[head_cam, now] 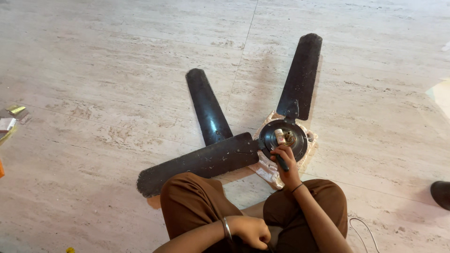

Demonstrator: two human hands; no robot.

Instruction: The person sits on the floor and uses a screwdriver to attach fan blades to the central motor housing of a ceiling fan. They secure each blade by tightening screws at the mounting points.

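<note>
Sitting on a pale stone floor [117, 70], a person in brown trousers works on a dark ceiling fan [243, 140] lying flat just in front of the knees. Three blades spread out: one toward top right, one toward top centre, one toward lower left. The round motor hub [283, 139] rests on a crumpled cloth or wrapping [267, 169], w/ a small white cylinder [280, 136] and brass-coloured centre parts showing on top.

Right hand [284, 161] is closed around a dark-handled tool [281, 162], prob. a screwdriver, tip at the hub. Left hand [252, 231] is curled loosely by the lap; can't tell if it holds anything.

Risks, as a judgement: nothing steadies the fan, so the hub may turn or slide on the cloth and the tool tip may slip. Small loose parts could roll off into the folds. A thin white cable [363, 230] lies near the right knee, another snag point.
</note>
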